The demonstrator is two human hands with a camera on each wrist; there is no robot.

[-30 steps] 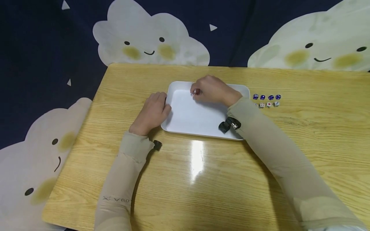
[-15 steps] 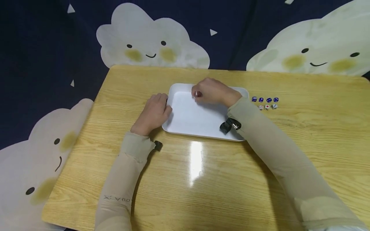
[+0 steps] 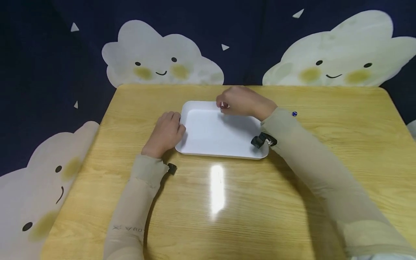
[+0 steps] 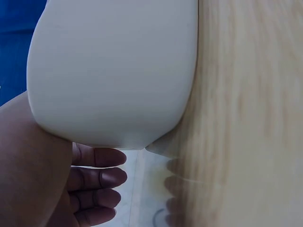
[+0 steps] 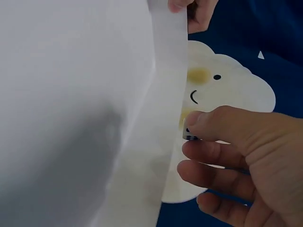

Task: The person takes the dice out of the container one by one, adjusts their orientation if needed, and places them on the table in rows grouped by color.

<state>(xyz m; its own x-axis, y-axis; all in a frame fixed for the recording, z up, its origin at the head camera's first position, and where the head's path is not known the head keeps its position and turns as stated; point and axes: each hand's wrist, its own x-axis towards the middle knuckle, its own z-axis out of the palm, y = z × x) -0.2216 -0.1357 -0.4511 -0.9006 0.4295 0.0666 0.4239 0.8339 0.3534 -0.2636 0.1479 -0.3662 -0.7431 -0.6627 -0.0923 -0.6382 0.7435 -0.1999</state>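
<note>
A shallow white tray [image 3: 214, 133] lies on the wooden table, and my left hand [image 3: 165, 131] grips its left rim. In the left wrist view the tray's outer wall [image 4: 113, 75] hides the thumb, while several fingers [image 4: 102, 177] show beyond its lower edge. Thumb and forefinger of my right hand [image 3: 245, 103] pinch a small white die [image 5: 188, 135] with dark pips, beside the tray's back rim. Its other fingers are bent below the die in the right wrist view. A blue die [image 3: 294, 113] sits on the table beyond my right sleeve.
The table [image 3: 260, 202] extends on all sides of the tray, with its back edge against a dark blue cloth [image 3: 243, 29] printed with clouds. My right sleeve [image 3: 305, 151] crosses the tray's right end. Black wrist cameras [image 3: 260, 140] hang from both cuffs.
The view has tilted up and shifted right. My right hand has moved slightly right relative to the tray, still pinching the die. My right sleeve now covers most of the two rows of dice.
</note>
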